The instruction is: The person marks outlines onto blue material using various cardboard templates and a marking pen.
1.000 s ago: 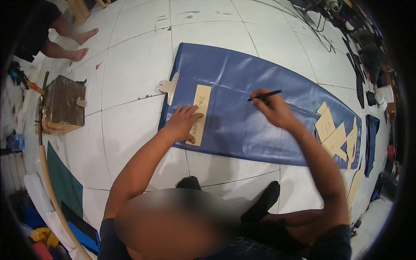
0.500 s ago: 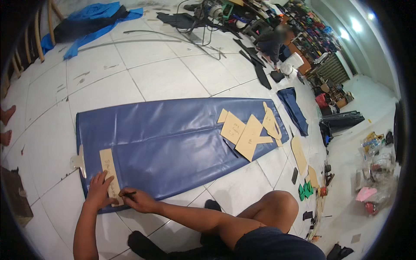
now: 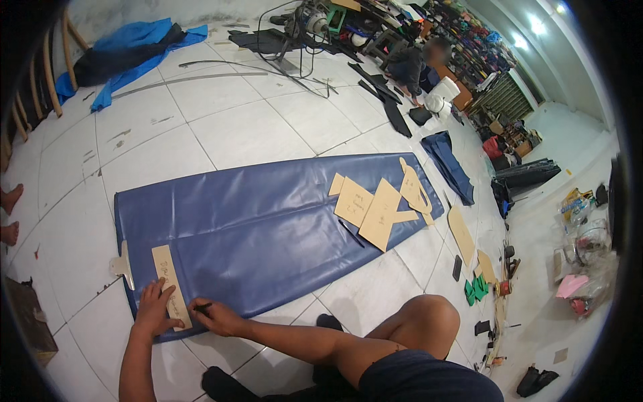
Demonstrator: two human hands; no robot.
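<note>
A long strip of tan card [image 3: 163, 260] with handwriting lies on a folded sheet of glossy blue material [image 3: 248, 248], close to its near left end. My left hand [image 3: 153, 308] is spread flat over the strip's lower part, pressing it against the sheet. Just right of the strip, my right hand [image 3: 222, 319] grips a dark pen [image 3: 202, 307]. The pen tip is near the strip's right edge; whether it touches the sheet, I cannot tell. A metal clip [image 3: 124, 265] sits on the sheet's left edge.
Several card patterns [image 3: 378, 218] and a dark pen-like stick [image 3: 351, 234] lie on the sheet's right part. Around are white floor tiles [image 3: 234, 137], folded blue fabric [image 3: 447, 166] and green scraps [image 3: 476, 289]. Another person [image 3: 412, 67] crouches far off; bare feet [image 3: 10, 213] show at left.
My right hand with the pen has shifted slightly right, away from the card strip. My left hand stays on the strip. The whole view has tilted a little.
</note>
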